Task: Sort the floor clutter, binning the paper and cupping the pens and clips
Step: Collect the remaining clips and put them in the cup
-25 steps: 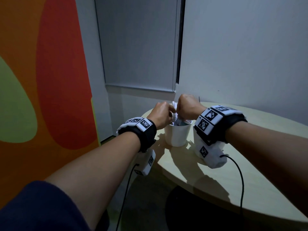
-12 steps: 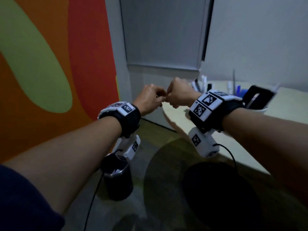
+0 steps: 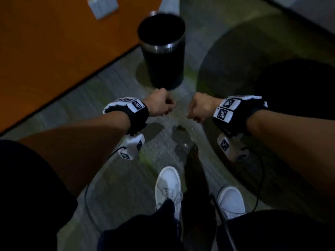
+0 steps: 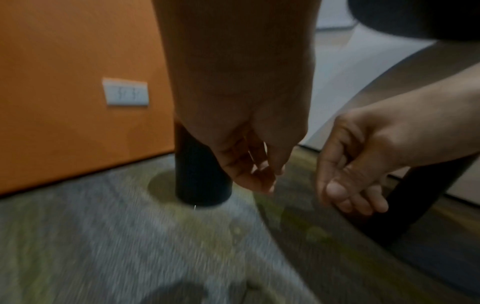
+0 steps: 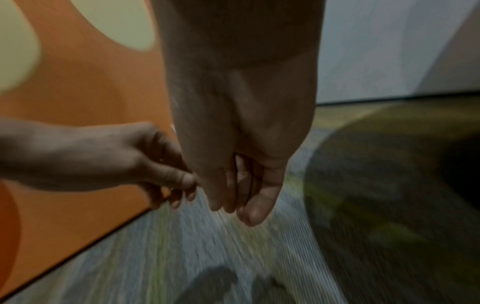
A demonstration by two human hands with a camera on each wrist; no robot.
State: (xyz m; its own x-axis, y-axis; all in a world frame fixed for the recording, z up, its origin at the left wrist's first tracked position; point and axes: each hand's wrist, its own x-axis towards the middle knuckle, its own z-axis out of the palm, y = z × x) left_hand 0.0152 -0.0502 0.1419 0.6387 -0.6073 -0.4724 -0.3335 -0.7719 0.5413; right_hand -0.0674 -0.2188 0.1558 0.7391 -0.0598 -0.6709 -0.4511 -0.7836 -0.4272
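A black bin [image 3: 163,51] with a metal band stands on the grey carpet by the orange wall; the left wrist view shows the bin [image 4: 202,181] behind my left fingers. My left hand [image 3: 163,105] and right hand [image 3: 199,109] hang side by side above the carpet, short of the bin. The left hand [image 4: 249,170] and the right hand [image 4: 350,181] have loosely curled fingers and hold nothing. A tiny shiny speck [image 3: 185,144] lies on the carpet below my hands; it is too small to identify. No paper, pen or cup is in view.
An orange wall with a white socket plate [image 3: 102,6] runs along the left. A dark round table base [image 3: 299,87] and its shadow fill the right. My white shoes [image 3: 168,185] stand on the carpet below, and cables hang from both wrists.
My view has swung from the table and white cup down to the floor. My hands left the cup, came down over the carpet and moved apart.
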